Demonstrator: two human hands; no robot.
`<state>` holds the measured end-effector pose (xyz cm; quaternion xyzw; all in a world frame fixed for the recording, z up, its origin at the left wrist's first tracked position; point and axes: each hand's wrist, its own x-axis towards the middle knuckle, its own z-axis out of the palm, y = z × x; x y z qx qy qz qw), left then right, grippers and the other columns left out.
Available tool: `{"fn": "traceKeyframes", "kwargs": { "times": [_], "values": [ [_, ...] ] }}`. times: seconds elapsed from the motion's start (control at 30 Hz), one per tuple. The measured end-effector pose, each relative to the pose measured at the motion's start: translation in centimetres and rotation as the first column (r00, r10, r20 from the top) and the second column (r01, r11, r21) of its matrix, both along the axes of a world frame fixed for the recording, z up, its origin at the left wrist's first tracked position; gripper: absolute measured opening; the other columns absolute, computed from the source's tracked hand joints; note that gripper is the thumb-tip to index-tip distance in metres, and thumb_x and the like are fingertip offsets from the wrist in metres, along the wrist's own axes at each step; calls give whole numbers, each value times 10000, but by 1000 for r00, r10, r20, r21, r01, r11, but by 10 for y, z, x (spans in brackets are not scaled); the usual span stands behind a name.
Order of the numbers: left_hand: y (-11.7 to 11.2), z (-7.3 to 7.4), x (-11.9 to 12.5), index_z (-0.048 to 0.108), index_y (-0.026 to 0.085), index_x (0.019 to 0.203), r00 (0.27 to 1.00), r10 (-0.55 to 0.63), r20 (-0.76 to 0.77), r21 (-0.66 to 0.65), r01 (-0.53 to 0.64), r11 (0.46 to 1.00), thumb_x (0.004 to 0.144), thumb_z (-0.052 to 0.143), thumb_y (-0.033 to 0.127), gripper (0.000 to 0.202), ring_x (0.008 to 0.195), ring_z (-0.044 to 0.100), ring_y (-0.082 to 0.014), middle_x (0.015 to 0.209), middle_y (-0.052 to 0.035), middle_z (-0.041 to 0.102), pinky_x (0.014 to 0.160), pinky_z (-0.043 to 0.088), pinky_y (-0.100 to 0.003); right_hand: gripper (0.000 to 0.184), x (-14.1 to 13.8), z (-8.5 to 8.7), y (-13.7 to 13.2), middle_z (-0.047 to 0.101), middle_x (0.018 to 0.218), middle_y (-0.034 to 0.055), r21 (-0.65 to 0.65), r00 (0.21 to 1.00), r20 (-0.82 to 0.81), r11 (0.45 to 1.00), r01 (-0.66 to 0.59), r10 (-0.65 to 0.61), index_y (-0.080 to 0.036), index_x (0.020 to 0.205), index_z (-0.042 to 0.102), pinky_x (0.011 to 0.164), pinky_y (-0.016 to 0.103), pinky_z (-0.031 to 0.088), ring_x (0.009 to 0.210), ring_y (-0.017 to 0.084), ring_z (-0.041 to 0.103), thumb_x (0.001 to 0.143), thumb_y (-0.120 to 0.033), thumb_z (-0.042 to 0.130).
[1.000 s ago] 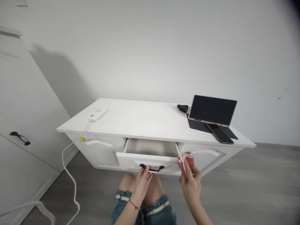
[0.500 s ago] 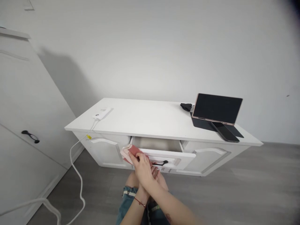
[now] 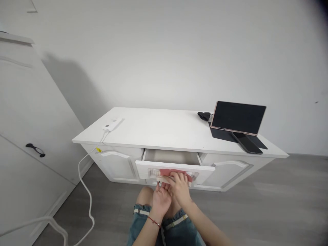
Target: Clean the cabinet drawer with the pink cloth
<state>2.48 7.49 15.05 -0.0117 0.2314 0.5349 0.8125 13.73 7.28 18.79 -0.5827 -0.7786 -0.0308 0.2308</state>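
Observation:
A red and pale pink cloth point(image 3: 166, 172), partly blurred, is pressed to the front of the pulled-out drawer point(image 3: 143, 167), over the spot of its dark handle, which the cloth and fingers hide. My right hand point(image 3: 180, 188) grips the cloth from above, its fingers bent over it. Just below and to the left, my left hand point(image 3: 162, 200) is turned palm up, fingers loosely curled and apart, with nothing seen in it. A red bracelet point(image 3: 153, 221) circles my left wrist.
On the white cabinet point(image 3: 153, 128) stand a tablet point(image 3: 238, 117) in a case, a phone point(image 3: 246, 142), a black crumpled item point(image 3: 204, 116) and a white device point(image 3: 112, 124) with a cable point(image 3: 90, 201). A tall white cupboard point(image 3: 33, 109) rises at left. My knees are below the drawer.
My right hand has slid the cloth rightward along the drawer front, from its left end toward the handle. My forearms no longer cross, and the left palm now shows.

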Motion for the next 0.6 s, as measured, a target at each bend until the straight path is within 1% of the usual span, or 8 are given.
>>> {"fn": "traceKeyframes", "kwargs": {
  "times": [0.07, 0.2, 0.27, 0.37, 0.43, 0.5, 0.53, 0.6],
  "values": [
    [-1, -4, -4, 690, 149, 809, 996, -53, 68, -45, 56, 997, 933, 409, 350, 367, 917, 689, -204, 870, -97, 734, 968, 473, -374, 422, 33, -9, -9, 593, 1065, 69, 48, 984, -29, 983, 174, -173, -368, 1125, 666, 844, 436, 370, 961, 271, 453, 853, -102, 485],
    [2, -5, -1, 709, 172, 885, 997, -52, 56, -91, 57, 994, 918, 451, 352, 317, 1055, 655, -205, 1019, -121, 741, 1038, 428, -392, 407, 81, -35, -25, 531, 1019, 120, 100, 880, -206, 886, 453, -427, -240, 1030, 686, 847, 445, 397, 969, 290, 457, 870, -97, 340],
    [2, -4, 1, 714, 185, 903, 997, -44, 57, -92, 50, 994, 918, 457, 338, 300, 1080, 647, -203, 1030, -113, 743, 1047, 425, -391, 369, 88, -46, -29, 498, 1071, 157, 37, 807, -340, 850, 525, -483, -170, 1076, 620, 892, 461, 409, 1051, 312, 459, 863, -128, 321],
    [-1, -1, 2, 712, 197, 1010, 997, -30, 77, -100, 38, 994, 926, 445, 313, 304, 1121, 637, -205, 1094, -110, 738, 1052, 430, -393, 389, 75, -56, -24, 462, 1179, 234, -181, 638, -515, 800, 572, -573, -79, 1213, 446, 960, 454, 408, 1176, 337, 439, 861, -204, 338],
    [-5, 1, 1, 696, 209, 1092, 997, -32, 70, -102, 39, 994, 933, 427, 312, 329, 1137, 634, -203, 1147, -110, 728, 1065, 422, -399, 475, 55, -57, -17, 440, 1260, 269, -390, 521, -530, 738, 551, -669, -42, 1315, 300, 989, 433, 407, 1243, 329, 427, 895, -262, 291],
    [-9, 5, -2, 692, 209, 1120, 997, -50, 61, -75, 54, 996, 938, 407, 339, 363, 1178, 612, -207, 1188, -113, 716, 1088, 399, -400, 517, 30, -56, -8, 452, 1308, 262, -564, 483, -490, 686, 459, -726, -39, 1381, 188, 988, 397, 428, 1242, 288, 472, 934, -298, 186],
    [-12, 8, -4, 696, 204, 1119, 996, -65, 59, -51, 69, 996, 939, 393, 356, 384, 1213, 588, -210, 1211, -114, 706, 1102, 383, -397, 520, 17, -54, -4, 472, 1312, 249, -620, 516, -473, 686, 382, -715, -45, 1399, 166, 974, 382, 447, 1215, 266, 509, 946, -296, 122],
    [-17, 14, -10, 701, 195, 1119, 993, -103, 57, 5, 103, 995, 944, 353, 376, 430, 1290, 519, -214, 1275, -108, 673, 1131, 342, -391, 506, -6, -49, 3, 532, 1283, 204, -654, 655, -483, 736, 172, -582, -81, 1405, 230, 933, 379, 486, 1137, 243, 574, 966, -287, 87]
  ]
}}
